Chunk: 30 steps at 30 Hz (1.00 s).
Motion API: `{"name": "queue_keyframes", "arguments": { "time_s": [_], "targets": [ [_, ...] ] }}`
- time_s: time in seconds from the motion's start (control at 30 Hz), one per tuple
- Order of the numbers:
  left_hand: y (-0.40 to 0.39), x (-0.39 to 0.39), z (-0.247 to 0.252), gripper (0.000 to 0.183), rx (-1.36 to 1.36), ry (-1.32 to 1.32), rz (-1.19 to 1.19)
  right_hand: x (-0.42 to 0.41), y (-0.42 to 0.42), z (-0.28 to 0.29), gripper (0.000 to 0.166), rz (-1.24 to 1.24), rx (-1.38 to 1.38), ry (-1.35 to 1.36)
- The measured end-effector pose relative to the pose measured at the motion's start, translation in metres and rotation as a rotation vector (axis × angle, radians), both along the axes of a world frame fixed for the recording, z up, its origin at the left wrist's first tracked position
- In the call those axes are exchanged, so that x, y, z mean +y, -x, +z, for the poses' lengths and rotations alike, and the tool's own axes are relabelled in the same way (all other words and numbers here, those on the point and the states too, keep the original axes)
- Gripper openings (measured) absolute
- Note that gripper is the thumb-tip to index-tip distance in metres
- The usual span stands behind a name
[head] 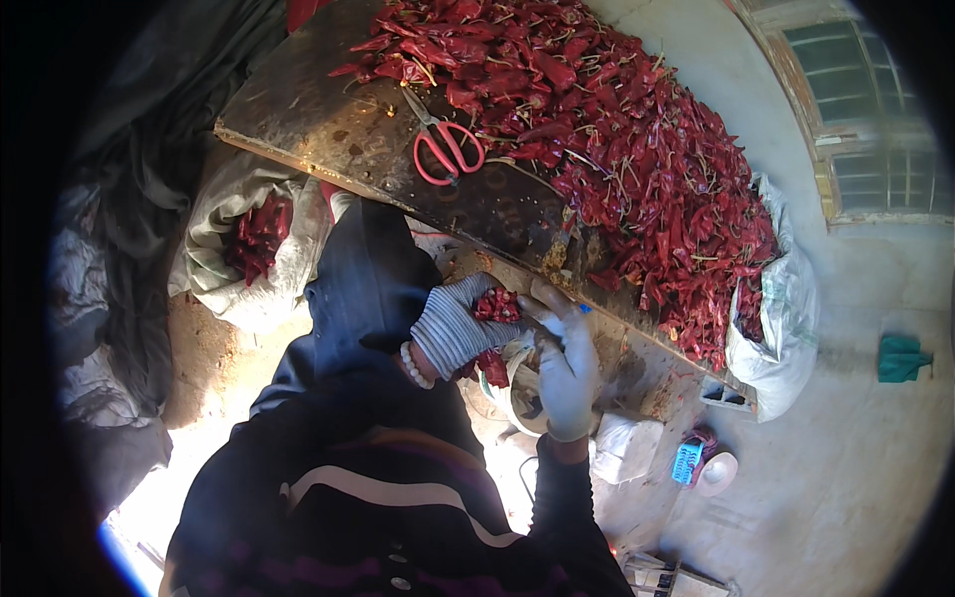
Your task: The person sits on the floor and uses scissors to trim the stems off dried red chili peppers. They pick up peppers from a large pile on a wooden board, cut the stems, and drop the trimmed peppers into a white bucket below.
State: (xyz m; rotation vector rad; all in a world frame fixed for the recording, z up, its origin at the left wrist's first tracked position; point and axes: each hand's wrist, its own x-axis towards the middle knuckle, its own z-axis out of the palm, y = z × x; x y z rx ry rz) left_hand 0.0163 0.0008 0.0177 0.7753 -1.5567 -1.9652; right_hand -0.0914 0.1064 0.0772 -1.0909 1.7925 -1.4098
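Observation:
My left hand [462,321], in a striped knitted glove with a beaded bracelet at the wrist, is closed around a bunch of dried red chili peppers [497,305]. Some pepper ends stick out below the fist. My right hand [563,358], in a pale glove with dirty fingertips, is beside the bunch, its fingers spread and bent; whether the fingertips touch the peppers is unclear. Beyond both hands is a worn wooden table [358,149] with a large heap of dried red chilies [597,119]. Pink-handled scissors [448,149] lie partly spread on the tabletop near the heap.
An unrolled sack [298,287] holding red chilies stands at the left. A white woven sack [794,336] is at the table's right end. Below my hands is a pale bucket [515,399]. A white bundle [627,448] and a blue basket [686,463] are on the floor.

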Motion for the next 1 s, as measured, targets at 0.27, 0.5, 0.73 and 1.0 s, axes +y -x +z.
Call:
{"name": "queue_keyframes", "arguments": {
  "time_s": [0.27,0.5,0.73,1.0],
  "targets": [
    [-0.004,-0.011,-0.006,0.028,0.416,-0.577,-0.091,-0.073,0.056,-0.013,0.028,-0.112,0.195,0.009],
    [-0.014,-0.017,-0.003,0.032,0.537,-0.83,-0.089,-0.207,0.086,-0.087,0.035,0.287,0.606,-0.056],
    [-0.047,-0.026,0.024,0.033,0.481,-1.006,-0.229,-0.266,0.043,-0.087,0.055,0.218,1.187,-0.521],
    [-0.053,-0.036,0.033,0.039,0.43,-0.421,-0.019,-0.277,0.077,-0.083,0.029,0.353,0.268,-0.556]
  ]
}}
